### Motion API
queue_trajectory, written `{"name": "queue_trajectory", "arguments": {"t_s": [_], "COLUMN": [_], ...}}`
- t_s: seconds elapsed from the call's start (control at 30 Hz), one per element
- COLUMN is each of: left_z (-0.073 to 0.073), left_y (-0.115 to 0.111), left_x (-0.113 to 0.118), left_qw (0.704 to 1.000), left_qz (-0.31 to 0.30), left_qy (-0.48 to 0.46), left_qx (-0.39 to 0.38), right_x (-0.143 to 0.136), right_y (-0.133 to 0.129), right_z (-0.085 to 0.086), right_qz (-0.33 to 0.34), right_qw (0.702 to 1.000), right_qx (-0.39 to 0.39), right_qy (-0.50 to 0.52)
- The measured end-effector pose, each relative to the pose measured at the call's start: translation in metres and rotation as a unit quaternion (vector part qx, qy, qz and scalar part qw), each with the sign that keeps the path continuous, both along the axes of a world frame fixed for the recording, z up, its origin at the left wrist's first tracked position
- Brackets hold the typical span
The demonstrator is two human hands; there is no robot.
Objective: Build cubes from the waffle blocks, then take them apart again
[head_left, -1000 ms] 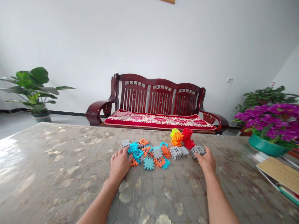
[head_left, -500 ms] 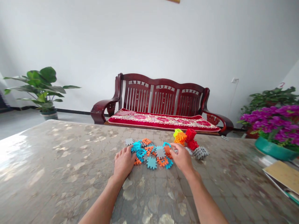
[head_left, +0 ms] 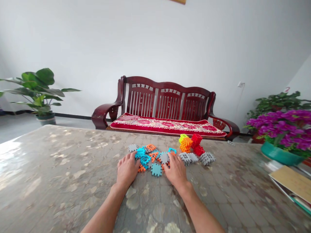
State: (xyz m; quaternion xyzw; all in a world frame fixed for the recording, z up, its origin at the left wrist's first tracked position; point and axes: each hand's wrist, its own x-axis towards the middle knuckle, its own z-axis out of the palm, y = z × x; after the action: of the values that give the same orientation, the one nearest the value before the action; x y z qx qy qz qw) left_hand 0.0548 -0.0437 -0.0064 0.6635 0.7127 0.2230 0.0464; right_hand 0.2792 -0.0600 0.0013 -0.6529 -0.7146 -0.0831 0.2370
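Interlocking plastic tiles with toothed edges lie in a loose pile on the table, among them blue tiles [head_left: 145, 160], an orange tile [head_left: 153, 156] and a teal square tile [head_left: 156, 169]. My left hand [head_left: 127, 168] rests at the pile's left side, fingers loosely spread, its fingertips by the blue tiles. Over the pile's right side lies my right hand [head_left: 176, 169] with its fingers apart. It touches or nearly touches a grey square tile [head_left: 164, 157] and covers part of the orange tiles under it. A bright blue tile [head_left: 172, 150] shows just beyond its fingers.
Right of the pile lie grey tiles [head_left: 185, 158] and a grey stack [head_left: 207, 158]. Orange [head_left: 186, 145], yellow-green [head_left: 182, 138] and red stacks [head_left: 196, 140] stand behind. Books [head_left: 293, 181] and a flower pot [head_left: 282, 154] are at the right. A wooden bench [head_left: 170, 100] stands beyond the table [head_left: 73, 181].
My right hand has moved left and nearer to me, from a pinch by the blue and orange tiles to lying spread over the pile. The grey tiles behind it now show. My left hand stays put.
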Motion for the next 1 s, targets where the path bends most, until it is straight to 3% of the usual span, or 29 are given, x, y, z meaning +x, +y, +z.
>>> {"name": "queue_trajectory", "arguments": {"t_s": [0.37, 0.57, 0.73, 0.87, 1.0], "left_z": [-0.002, 0.000, 0.003, 0.004, 0.005], "left_y": [0.002, 0.000, -0.001, -0.001, -0.002], "left_x": [0.000, 0.000, 0.001, 0.001, 0.001], "left_qw": [1.000, 1.000, 1.000, 1.000, 1.000], "left_qz": [0.002, 0.001, -0.001, -0.001, -0.002], "left_qy": [0.004, 0.001, -0.003, -0.005, 0.001], "left_qx": [-0.002, -0.001, 0.000, -0.006, -0.008], "right_x": [-0.004, 0.012, 0.070, 0.121, 0.151], "right_y": [0.000, 0.003, 0.010, 0.006, -0.003], "right_z": [0.001, 0.011, 0.026, 0.034, 0.034], "right_qz": [-0.003, 0.000, -0.142, -0.268, -0.344], "right_qw": [1.000, 0.993, 0.971, 0.940, 0.918], "right_qx": [0.007, 0.108, 0.176, 0.171, 0.137], "right_qy": [0.007, 0.044, 0.078, 0.123, 0.141]}}
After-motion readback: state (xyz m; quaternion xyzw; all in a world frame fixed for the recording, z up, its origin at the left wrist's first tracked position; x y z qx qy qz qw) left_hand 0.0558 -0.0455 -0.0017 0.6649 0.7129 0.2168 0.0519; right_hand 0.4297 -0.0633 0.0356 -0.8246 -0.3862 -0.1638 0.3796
